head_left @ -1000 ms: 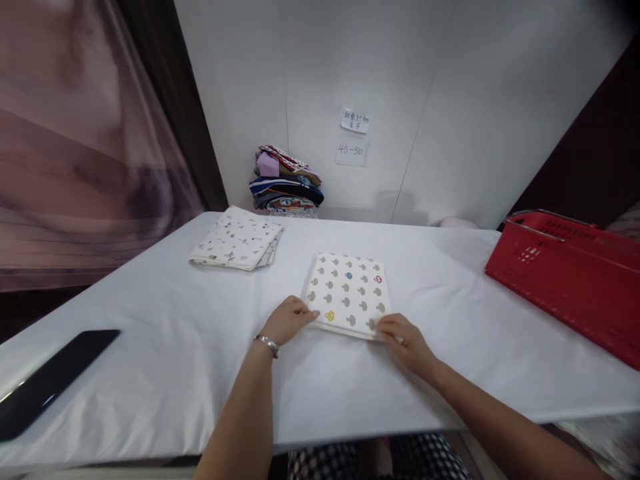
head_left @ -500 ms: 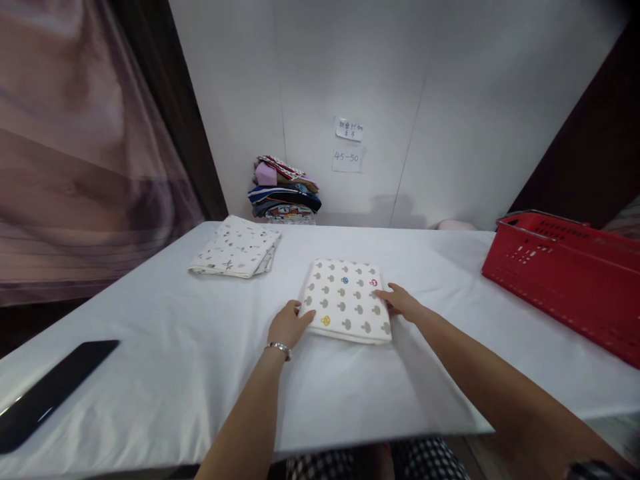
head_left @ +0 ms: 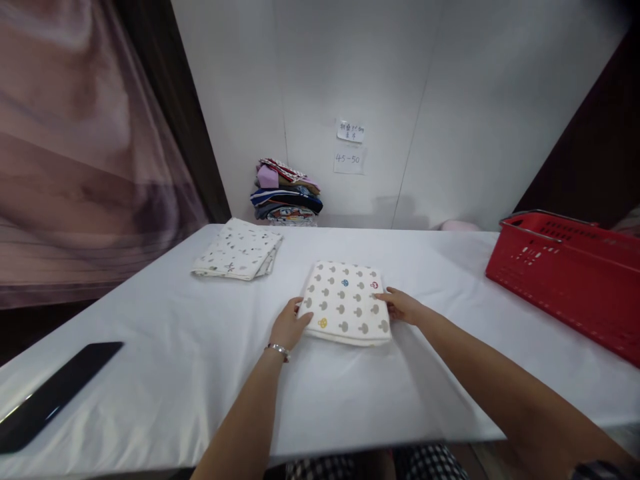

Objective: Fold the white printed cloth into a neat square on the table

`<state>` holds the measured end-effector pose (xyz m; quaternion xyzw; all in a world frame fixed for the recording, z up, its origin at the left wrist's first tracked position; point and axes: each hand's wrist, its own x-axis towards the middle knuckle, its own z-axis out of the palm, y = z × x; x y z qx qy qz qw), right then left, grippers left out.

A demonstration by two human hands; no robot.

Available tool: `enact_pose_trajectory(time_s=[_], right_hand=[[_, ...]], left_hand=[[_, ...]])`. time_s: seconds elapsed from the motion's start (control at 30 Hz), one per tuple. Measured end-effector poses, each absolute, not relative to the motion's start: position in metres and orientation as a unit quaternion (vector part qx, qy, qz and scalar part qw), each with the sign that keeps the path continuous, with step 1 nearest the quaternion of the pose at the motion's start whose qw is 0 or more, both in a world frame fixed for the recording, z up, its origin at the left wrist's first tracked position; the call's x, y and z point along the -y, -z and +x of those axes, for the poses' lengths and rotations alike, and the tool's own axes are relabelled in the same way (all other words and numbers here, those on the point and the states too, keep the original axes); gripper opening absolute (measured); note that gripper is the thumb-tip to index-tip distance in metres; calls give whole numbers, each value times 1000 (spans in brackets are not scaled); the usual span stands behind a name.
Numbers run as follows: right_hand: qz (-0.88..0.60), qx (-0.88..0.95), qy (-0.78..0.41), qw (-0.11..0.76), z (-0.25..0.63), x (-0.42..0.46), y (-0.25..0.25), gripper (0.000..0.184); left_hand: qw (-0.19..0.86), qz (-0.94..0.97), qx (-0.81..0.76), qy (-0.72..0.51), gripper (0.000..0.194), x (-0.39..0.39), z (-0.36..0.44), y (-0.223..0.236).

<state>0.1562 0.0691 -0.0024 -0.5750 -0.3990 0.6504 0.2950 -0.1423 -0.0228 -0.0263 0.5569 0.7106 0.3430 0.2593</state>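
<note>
Left grip [head_left: 290, 325] and right grip [head_left: 403, 307] held a white, mushroom-printed, square-folded cloth [head_left: 349, 301] by its sides, sensibly: it seemed light, soft

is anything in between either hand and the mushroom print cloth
Nothing visible: the left hand touches the left side of the mushroom-print cloth, the right hand its right edge. The other printed cloth lies apart, farther back to the left; the red basket stands off to the right.

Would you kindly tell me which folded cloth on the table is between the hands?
The mushroom-print cloth: the left hand and right hand touch its opposite sides, whereas the cloth with small scattered motifs lies untouched.
</note>
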Motion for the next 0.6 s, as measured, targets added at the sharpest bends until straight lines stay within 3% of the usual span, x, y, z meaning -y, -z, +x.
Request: enact_pose_trajectory(time_s=[0.17,0.33,0.47,0.6], right_hand=[[-565,374,-637,367,157,-44,13,104],[-522,325,-650,447,133,24,22,81],[-464,300,-716,427,132,64,22,79],[-569,370,-595,431,173,44,19,55]], left_hand=[[242,586,-705,-319,47,12,-145,18],[195,637,-703,-249,51,-19,-167,0],[243,577,-736,-258,46,-37,-179,0],[214,529,-769,-287,48,-30,-179,10]])
